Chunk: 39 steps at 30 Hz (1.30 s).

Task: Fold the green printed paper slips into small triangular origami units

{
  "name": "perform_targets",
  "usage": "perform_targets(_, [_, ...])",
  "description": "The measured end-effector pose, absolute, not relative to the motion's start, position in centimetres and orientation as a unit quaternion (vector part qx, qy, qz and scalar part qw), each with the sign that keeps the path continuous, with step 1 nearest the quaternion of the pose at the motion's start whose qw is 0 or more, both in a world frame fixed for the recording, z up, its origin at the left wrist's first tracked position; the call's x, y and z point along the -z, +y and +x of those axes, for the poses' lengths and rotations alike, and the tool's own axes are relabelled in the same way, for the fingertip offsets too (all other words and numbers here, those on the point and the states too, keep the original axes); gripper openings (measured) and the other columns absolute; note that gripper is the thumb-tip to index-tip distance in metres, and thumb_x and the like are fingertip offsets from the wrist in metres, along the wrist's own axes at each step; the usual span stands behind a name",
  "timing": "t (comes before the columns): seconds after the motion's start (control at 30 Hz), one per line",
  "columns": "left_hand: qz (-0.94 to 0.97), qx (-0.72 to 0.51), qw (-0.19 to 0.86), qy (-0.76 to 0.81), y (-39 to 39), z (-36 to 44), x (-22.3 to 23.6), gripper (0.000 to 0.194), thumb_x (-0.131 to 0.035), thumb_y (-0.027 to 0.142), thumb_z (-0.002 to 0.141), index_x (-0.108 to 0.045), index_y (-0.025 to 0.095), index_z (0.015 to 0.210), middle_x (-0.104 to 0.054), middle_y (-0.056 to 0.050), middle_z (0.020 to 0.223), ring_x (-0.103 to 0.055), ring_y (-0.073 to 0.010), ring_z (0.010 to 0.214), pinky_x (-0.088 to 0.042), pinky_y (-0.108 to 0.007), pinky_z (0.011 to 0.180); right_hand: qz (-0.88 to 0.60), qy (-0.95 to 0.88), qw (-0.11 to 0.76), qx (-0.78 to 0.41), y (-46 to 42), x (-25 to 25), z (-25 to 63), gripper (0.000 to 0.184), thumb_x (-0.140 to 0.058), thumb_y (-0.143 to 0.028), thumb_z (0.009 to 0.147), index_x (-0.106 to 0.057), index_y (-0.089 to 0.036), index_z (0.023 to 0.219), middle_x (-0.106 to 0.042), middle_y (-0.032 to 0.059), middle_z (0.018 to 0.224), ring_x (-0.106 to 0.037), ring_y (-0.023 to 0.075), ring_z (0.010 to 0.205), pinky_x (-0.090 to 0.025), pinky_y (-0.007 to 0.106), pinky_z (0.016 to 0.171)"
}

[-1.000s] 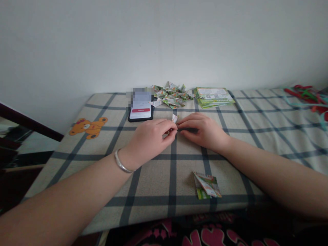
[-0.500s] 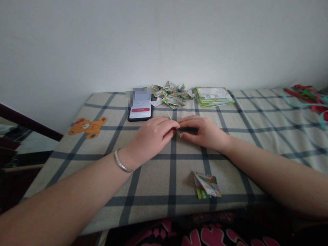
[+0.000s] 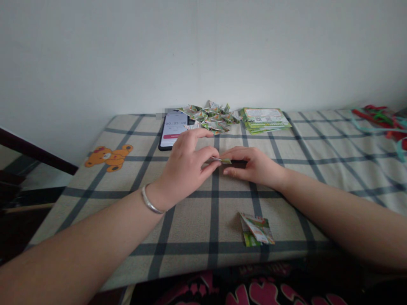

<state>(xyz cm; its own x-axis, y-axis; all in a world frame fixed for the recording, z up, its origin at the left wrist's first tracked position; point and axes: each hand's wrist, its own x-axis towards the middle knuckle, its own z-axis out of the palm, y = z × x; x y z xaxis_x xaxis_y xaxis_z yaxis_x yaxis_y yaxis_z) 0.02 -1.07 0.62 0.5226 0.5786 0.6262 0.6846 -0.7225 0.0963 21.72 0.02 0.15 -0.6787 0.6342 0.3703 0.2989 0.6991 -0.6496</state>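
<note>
My left hand and my right hand meet over the checked cloth at the middle of the table. Between their fingertips lies a small folded piece of green printed paper, held nearly flat. My left thumb and middle fingers pinch its left end while the index finger lifts above it. My right fingers close on its right end. A silver bangle circles my left wrist.
A partly folded green paper lies near the front edge. At the back sit a phone showing a timer, a heap of several folded paper pieces and a stack of green leaflets. Red and green straps lie far right.
The small paper piece stood upright between my fingers, then tipped over to lie nearly flat. My left index finger has lifted off it. The phone screen is now uncovered.
</note>
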Motion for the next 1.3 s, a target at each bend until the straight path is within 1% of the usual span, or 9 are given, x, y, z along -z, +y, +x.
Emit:
perform_targets(0.1, [-0.885,0.313,0.054,-0.341,-0.83,0.06,-0.71,0.005,-0.062,0.024,0.088,-0.064,0.019,0.086,-0.066,-0.006,0.109,-0.057,-0.0234,0.109,-0.044,-0.042,0.098,-0.278,-0.866,0.310,-0.277,-0.04,-0.20,21.73,0.016,-0.060,-0.028,0.091,-0.071,-0.020,0.099,-0.075,0.0054,0.099,-0.067,0.0160,0.091,-0.052,0.031,0.084])
perform_targets(0.17, [-0.890,0.302,0.042,-0.339,-0.70,0.08,-0.71,0.006,-0.062,0.024,0.089,-0.063,0.019,0.088,-0.069,-0.005,0.100,-0.060,-0.0229,0.104,-0.045,-0.041,0.095,-0.288,-0.864,0.316,-0.264,-0.03,-0.20,21.73,0.014,-0.060,-0.027,0.090,-0.071,-0.021,0.096,-0.075,0.0044,0.094,-0.067,0.0158,0.087,-0.051,0.032,0.081])
perform_targets(0.33, [-0.892,0.293,0.048,-0.341,-0.70,0.04,-0.50,0.009,-0.060,0.026,0.090,-0.063,0.018,0.087,-0.069,-0.004,0.090,-0.062,-0.0223,0.093,-0.045,-0.038,0.086,-0.309,-0.863,0.330,-0.224,-0.01,-0.08,21.76,0.011,-0.061,-0.024,0.088,-0.071,-0.020,0.090,-0.074,0.0038,0.088,-0.065,0.0156,0.083,-0.049,0.031,0.079])
perform_targets(0.57, [-0.890,0.279,0.065,-0.356,-0.80,0.00,-0.58,0.011,-0.058,0.026,0.091,-0.062,0.019,0.086,-0.068,-0.003,0.082,-0.062,-0.0201,0.083,-0.045,-0.034,0.079,-0.391,-0.813,0.391,-0.182,-0.12,0.33,21.86,0.008,-0.067,-0.027,0.082,-0.070,-0.019,0.079,-0.070,0.0025,0.076,-0.061,0.0146,0.071,-0.046,0.027,0.064])
perform_targets(0.8, [-0.894,0.269,0.089,-0.347,-1.01,-0.03,-0.40,0.010,-0.055,0.026,0.094,-0.060,0.018,0.098,-0.070,-0.002,0.084,-0.064,-0.0191,0.076,-0.046,-0.033,0.071,-0.386,-0.815,0.394,-0.179,-0.17,0.20,21.85,0.008,-0.067,-0.026,0.083,-0.068,-0.020,0.078,-0.068,0.0020,0.077,-0.059,0.0143,0.072,-0.046,0.027,0.066])
perform_targets(1.0, [-0.891,0.327,0.052,-0.311,-1.12,0.06,-0.34,0.009,-0.051,0.017,0.095,-0.055,0.017,0.102,-0.067,-0.007,0.113,-0.064,-0.0176,0.104,-0.050,-0.029,0.086,-0.372,-0.826,0.394,-0.160,-0.02,0.28,21.87,0.006,-0.066,-0.024,0.084,-0.069,-0.020,0.080,-0.069,0.0017,0.077,-0.059,0.0140,0.073,-0.046,0.027,0.067])
perform_targets(1.07, [-0.892,0.320,0.040,-0.317,-1.08,0.03,-0.26,0.008,-0.052,0.018,0.094,-0.055,0.018,0.101,-0.069,-0.005,0.106,-0.066,-0.0165,0.097,-0.051,-0.028,0.082,-0.371,-0.828,0.389,-0.156,0.01,0.29,21.84,0.007,-0.066,-0.024,0.084,-0.068,-0.019,0.080,-0.069,0.0018,0.077,-0.059,0.0141,0.074,-0.046,0.028,0.068])
perform_targets(1.2, [-0.890,0.284,0.052,-0.354,-1.07,-0.01,-0.11,0.007,-0.056,0.024,0.093,-0.056,0.019,0.098,-0.069,0.000,0.082,-0.066,-0.0157,0.072,-0.046,-0.026,0.063,-0.380,-0.828,0.380,-0.162,-0.01,0.30,21.72,0.007,-0.064,-0.023,0.085,-0.068,-0.019,0.081,-0.068,0.0022,0.078,-0.060,0.0147,0.074,-0.047,0.028,0.068])
perform_targets(1.3, [-0.883,0.281,0.056,-0.371,-1.18,0.06,-0.13,0.007,-0.057,0.025,0.093,-0.055,0.018,0.096,-0.067,0.000,0.076,-0.064,-0.0152,0.066,-0.042,-0.026,0.058,-0.377,-0.823,0.401,-0.140,-0.15,0.30,21.63,0.001,-0.065,-0.020,0.084,-0.065,-0.020,0.084,-0.068,0.0014,0.080,-0.060,0.0143,0.074,-0.048,0.028,0.067])
